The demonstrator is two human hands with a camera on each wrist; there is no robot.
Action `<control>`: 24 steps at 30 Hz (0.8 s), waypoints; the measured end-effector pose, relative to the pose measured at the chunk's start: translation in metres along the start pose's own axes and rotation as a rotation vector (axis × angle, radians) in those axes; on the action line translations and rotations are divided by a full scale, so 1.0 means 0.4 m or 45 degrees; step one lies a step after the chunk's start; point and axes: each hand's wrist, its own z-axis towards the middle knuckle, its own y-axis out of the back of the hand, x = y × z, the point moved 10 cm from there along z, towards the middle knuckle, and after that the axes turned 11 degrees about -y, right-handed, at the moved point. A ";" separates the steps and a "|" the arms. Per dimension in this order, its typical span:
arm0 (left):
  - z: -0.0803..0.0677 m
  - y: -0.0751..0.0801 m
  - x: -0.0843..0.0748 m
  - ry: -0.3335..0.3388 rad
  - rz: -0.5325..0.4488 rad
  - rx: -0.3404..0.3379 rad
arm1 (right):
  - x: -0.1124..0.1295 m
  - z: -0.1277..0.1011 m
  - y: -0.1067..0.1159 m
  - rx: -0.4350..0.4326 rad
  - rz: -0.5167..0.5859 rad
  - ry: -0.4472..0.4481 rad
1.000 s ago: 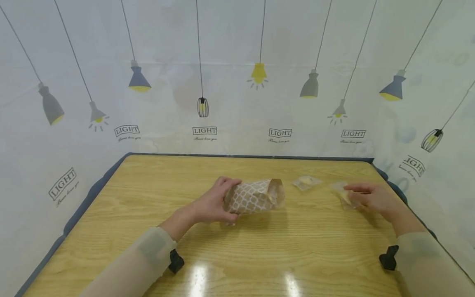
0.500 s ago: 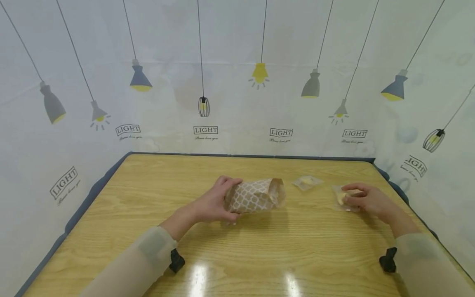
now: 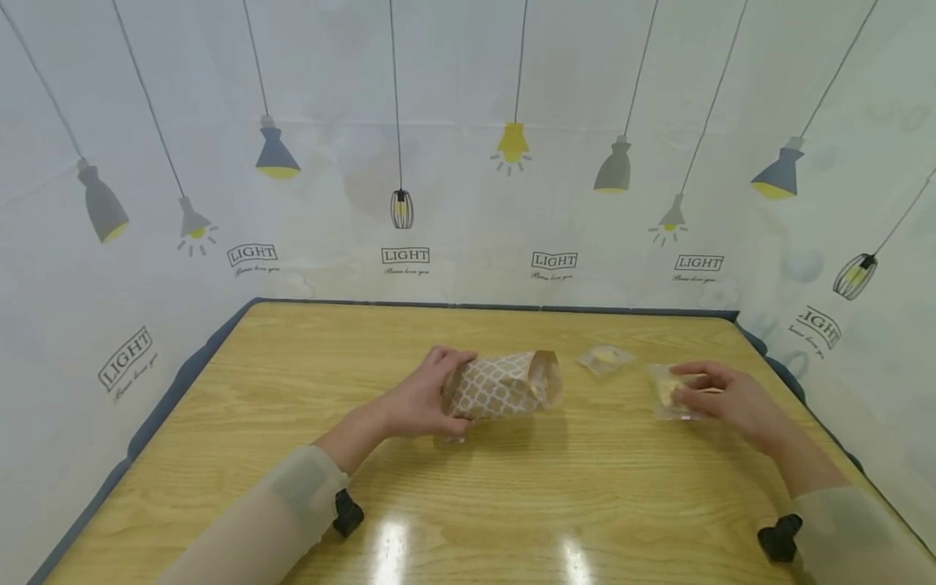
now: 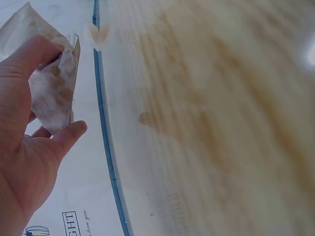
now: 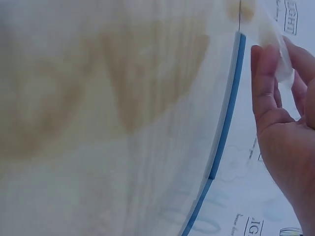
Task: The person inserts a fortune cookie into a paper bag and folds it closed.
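Note:
My left hand (image 3: 420, 398) grips a brown paper bag (image 3: 500, 390) with a white lattice pattern, fingers and thumb wrapped round its closed end. The bag lies on its side over the table, its mouth facing right. In the left wrist view the thumb and fingers close round the creased bag (image 4: 54, 93). Over on the right, my right hand (image 3: 742, 406) pinches a small clear packet (image 3: 664, 388) with something pale yellow inside. The right wrist view shows part of this packet (image 5: 284, 64) between thumb and fingers.
A second clear packet (image 3: 605, 359) with a pale yellow content lies on the wooden table (image 3: 351, 349), between the bag and my right hand. A white curtain (image 3: 468, 203) printed with lamps stands behind the table's dark-edged far side.
The packet in my right hand has turned more upright and shifted slightly left; the right forearm has moved a little nearer. My left hand and the bag stay in place.

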 end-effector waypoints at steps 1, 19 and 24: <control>0.000 0.000 0.000 0.002 0.001 0.001 | 0.005 -0.005 -0.003 -0.011 0.000 0.004; -0.001 0.002 0.000 0.009 -0.008 0.000 | 0.193 -0.107 -0.121 0.062 0.273 0.193; -0.002 0.003 0.002 0.017 -0.006 -0.006 | 0.245 -0.124 -0.137 0.097 0.283 0.243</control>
